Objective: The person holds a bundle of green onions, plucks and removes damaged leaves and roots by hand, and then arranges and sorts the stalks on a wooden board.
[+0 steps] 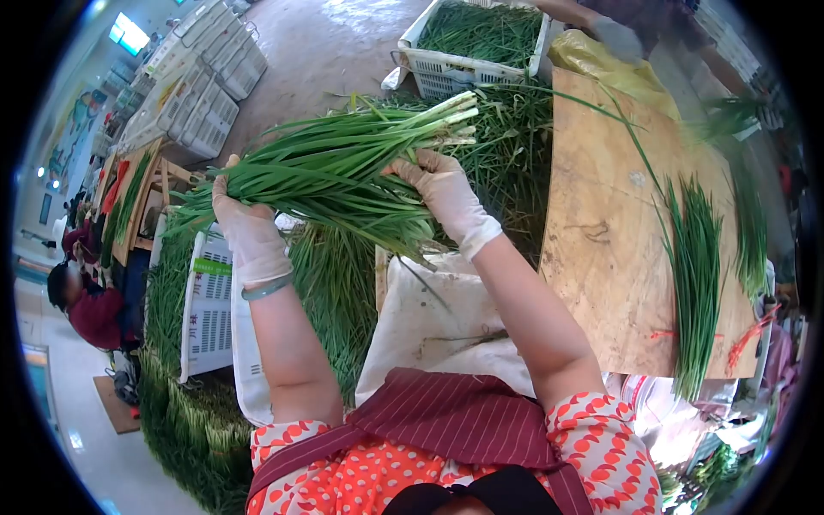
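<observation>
A large loose bunch of garlic chives (330, 154) is held up in front of me, its pale stem ends pointing to the upper right. My left hand (249, 232), in a whitish glove, is closed around the leafy end. Also gloved, my right hand (442, 193) has its fingers bent and pinched on the chives nearer the stem ends. Some leaves hang down between the two hands. Below the bunch, more chives (330, 266) lie in a heap, next to a white cloth (438, 309).
A wooden board (601, 240) on the right carries a chive bundle (695, 283) and red ties (751, 339). Beyond stands a white crate (468, 73) of greens near a co-worker's gloved hand (618, 39). Another crate (206, 309) is at left, before stacked crates (202, 86).
</observation>
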Available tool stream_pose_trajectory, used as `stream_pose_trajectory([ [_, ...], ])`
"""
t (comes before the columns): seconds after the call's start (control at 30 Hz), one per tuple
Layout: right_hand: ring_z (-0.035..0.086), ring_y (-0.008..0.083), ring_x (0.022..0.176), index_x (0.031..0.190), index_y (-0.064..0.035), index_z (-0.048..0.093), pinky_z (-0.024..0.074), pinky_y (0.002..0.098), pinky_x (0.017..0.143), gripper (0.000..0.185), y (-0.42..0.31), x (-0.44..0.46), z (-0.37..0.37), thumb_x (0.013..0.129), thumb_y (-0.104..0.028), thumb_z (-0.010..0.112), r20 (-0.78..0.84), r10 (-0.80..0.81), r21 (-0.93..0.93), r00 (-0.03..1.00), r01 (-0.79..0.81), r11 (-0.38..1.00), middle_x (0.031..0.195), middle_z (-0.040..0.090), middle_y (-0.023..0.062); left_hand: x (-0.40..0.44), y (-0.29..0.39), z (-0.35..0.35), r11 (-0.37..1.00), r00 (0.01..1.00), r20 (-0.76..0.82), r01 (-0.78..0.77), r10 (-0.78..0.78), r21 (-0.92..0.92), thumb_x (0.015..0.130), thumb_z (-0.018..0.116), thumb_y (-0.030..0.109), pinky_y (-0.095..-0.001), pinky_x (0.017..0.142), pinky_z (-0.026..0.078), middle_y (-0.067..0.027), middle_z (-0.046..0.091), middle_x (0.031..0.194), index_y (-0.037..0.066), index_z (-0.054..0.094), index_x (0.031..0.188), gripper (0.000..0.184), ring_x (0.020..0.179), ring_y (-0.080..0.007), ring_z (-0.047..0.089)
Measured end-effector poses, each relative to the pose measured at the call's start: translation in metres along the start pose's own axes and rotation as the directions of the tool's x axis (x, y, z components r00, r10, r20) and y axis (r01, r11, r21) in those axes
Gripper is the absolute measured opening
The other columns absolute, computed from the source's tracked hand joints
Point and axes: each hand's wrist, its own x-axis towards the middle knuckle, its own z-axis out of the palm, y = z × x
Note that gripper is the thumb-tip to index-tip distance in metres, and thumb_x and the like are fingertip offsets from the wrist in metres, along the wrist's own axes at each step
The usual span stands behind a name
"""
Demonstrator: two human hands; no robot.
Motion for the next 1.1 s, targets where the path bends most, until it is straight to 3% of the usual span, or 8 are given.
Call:
stream_pose_trajectory([
  [0.07, 0.058, 0.0158, 0.089, 0.094, 0.0058, 0.063, 0.0438, 0.0285, 0.083, 0.025, -0.004, -0.005, 0.005, 0.081, -0.015, 0.066, 0.021, -0.006, 0.053, 1.000, 0.005, 0.999, 0.094, 0.065, 0.0088, 0.002, -0.001, 0.002, 0.997, 0.999, -0.042, 0.025, -0.027, -0.067, 0.085, 0.045, 0.017, -0.0472, 0.088, 0.045, -0.0083, 0.063, 0.102, 0.007, 0.062, 0.104, 0.027, 0.095, -0.0265, 0.059],
  [0.17, 0.057, 0.0133, 0.089, 0.112, 0.0027, 0.055, 0.0448, 0.0251, 0.080, 0.030, 0.011, 0.005, 0.009, 0.087, -0.013, 0.058, -0.095, -0.052, -0.439, 0.994, 0.005, 0.898, 0.099, 0.062, 0.0064, 0.003, -0.010, 0.006, 0.990, 0.994, -0.100, 0.025, -0.040, -0.140, 0.085, 0.045, 0.018, -0.0468, 0.089, 0.044, -0.0088, 0.063, 0.103, 0.006, 0.062, 0.104, 0.028, 0.095, -0.0273, 0.059],
  [0.33, 0.055, 0.0131, 0.094, 0.119, 0.0023, 0.049, 0.0442, 0.0255, 0.082, 0.037, 0.003, -0.004, 0.009, 0.089, -0.018, 0.056, -0.020, 0.009, -0.354, 1.000, -0.015, 0.935, 0.107, 0.060, 0.0067, -0.007, -0.011, 0.010, 0.984, 0.995, -0.073, 0.056, -0.069, -0.169, 0.086, 0.046, 0.021, -0.0409, 0.088, 0.044, -0.0073, 0.064, 0.097, 0.006, 0.063, 0.095, 0.024, 0.092, -0.0238, 0.059],
  [0.43, 0.056, 0.0160, 0.094, 0.113, 0.0001, 0.052, 0.0449, 0.0291, 0.086, 0.031, 0.003, -0.031, 0.020, 0.093, -0.023, 0.049, 0.044, -0.008, 0.124, 0.999, 0.002, 0.992, 0.102, 0.060, 0.0076, 0.010, -0.013, -0.004, 0.986, 0.999, -0.027, 0.013, -0.017, -0.169, 0.086, 0.046, 0.021, -0.0403, 0.086, 0.046, -0.0068, 0.064, 0.096, 0.007, 0.063, 0.095, 0.024, 0.091, -0.0229, 0.059],
  [0.67, 0.047, 0.0117, 0.060, 0.086, -0.0057, 0.054, 0.0455, 0.0279, 0.067, 0.031, -0.014, -0.047, 0.008, 0.093, -0.035, 0.045, -0.044, 0.016, 0.474, 0.999, 0.007, 0.881, 0.063, 0.045, -0.0002, 0.034, -0.017, -0.020, 0.985, 0.996, -0.051, 0.063, -0.072, -0.161, 0.087, 0.045, 0.022, -0.0431, 0.086, 0.048, -0.0099, 0.062, 0.106, 0.007, 0.059, 0.109, 0.029, 0.097, -0.0251, 0.059],
  [0.93, 0.041, 0.0068, 0.052, 0.076, -0.0134, 0.053, 0.0376, 0.0206, 0.047, 0.024, -0.066, -0.068, -0.085, 0.089, -0.033, 0.053, -0.437, -0.150, 0.228, 0.887, 0.271, 0.935, 0.060, 0.044, -0.0047, 0.057, 0.000, -0.049, 0.980, 0.988, -0.147, 0.020, -0.049, -0.199, 0.085, 0.047, 0.018, -0.0391, 0.083, 0.049, -0.0077, 0.064, 0.096, 0.007, 0.061, 0.090, 0.019, 0.088, -0.0231, 0.061],
  [1.0, 0.042, 0.0069, 0.053, 0.076, -0.0131, 0.052, 0.0344, 0.0215, 0.045, 0.026, -0.093, -0.071, -0.099, 0.089, -0.036, 0.053, -0.731, -0.140, 0.122, 0.668, 0.330, 0.936, 0.060, 0.045, -0.0045, 0.060, 0.005, -0.053, 0.973, 0.987, -0.147, -0.092, 0.061, -0.212, 0.086, 0.045, 0.018, -0.0406, 0.085, 0.048, -0.0079, 0.064, 0.096, 0.007, 0.061, 0.091, 0.020, 0.090, -0.0234, 0.060],
  [1.1, 0.050, 0.0106, 0.059, 0.086, -0.0093, 0.057, 0.0409, 0.0239, 0.054, 0.029, -0.103, -0.058, -0.121, 0.088, -0.038, 0.054, -0.445, -0.365, -0.203, 0.818, 0.305, 0.931, 0.068, 0.053, -0.0004, 0.056, 0.009, -0.051, 0.978, 0.986, -0.156, -0.093, 0.064, -0.187, 0.088, 0.042, 0.019, -0.0406, 0.086, 0.048, -0.0080, 0.064, 0.096, 0.006, 0.061, 0.092, 0.023, 0.091, -0.0231, 0.061],
])
